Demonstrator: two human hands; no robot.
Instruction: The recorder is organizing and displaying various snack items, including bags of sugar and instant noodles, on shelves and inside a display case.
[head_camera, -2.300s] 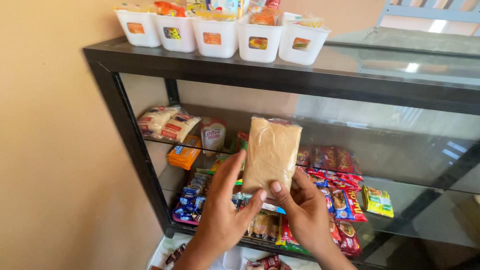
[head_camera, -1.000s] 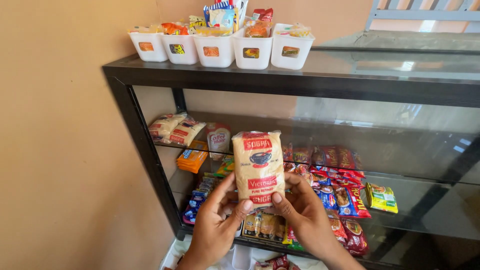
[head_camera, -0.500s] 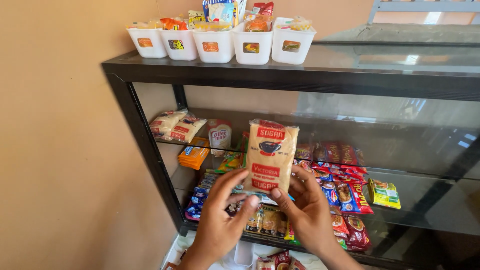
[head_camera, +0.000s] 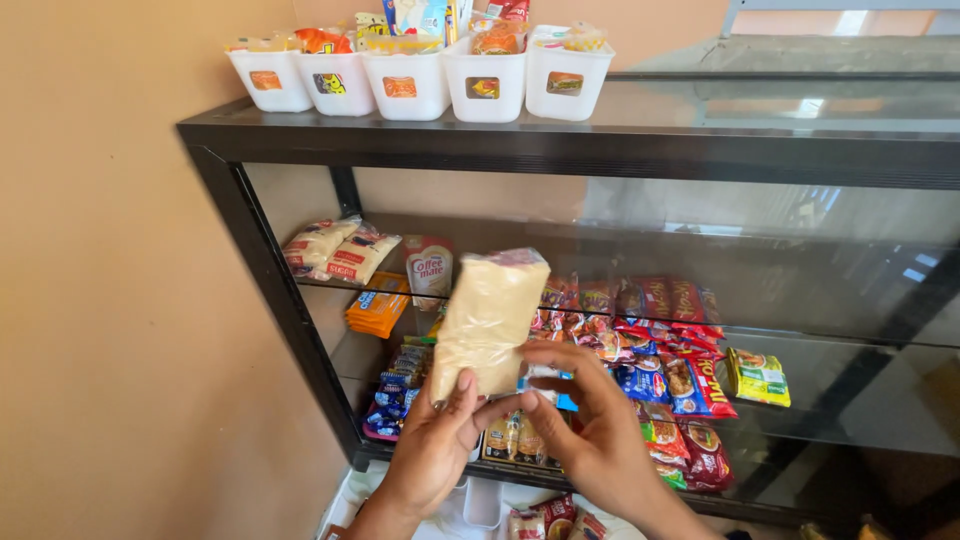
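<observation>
My left hand (head_camera: 432, 448) and my right hand (head_camera: 590, 430) together hold a clear packet of pale brown sugar (head_camera: 489, 320) by its lower end. The packet stands upright in front of a black-framed glass display cabinet (head_camera: 240, 220), with its plain back side toward me. Behind it, on the upper glass shelf, lie similar sugar packets (head_camera: 338, 250) and a small white creamer pouch (head_camera: 430, 268).
White bins (head_camera: 478, 85) full of snacks line the cabinet top. The glass shelves carry red snack packets (head_camera: 670, 300), an orange box (head_camera: 378, 305), blue wrapped sweets (head_camera: 395, 385) and a green packet (head_camera: 757, 376). A tan wall (head_camera: 110, 300) is at the left. More packets lie low in front.
The packet has been turned in my hands: its printed red label faced me before, now the plain back does. My view has shifted slightly lower and closer.
</observation>
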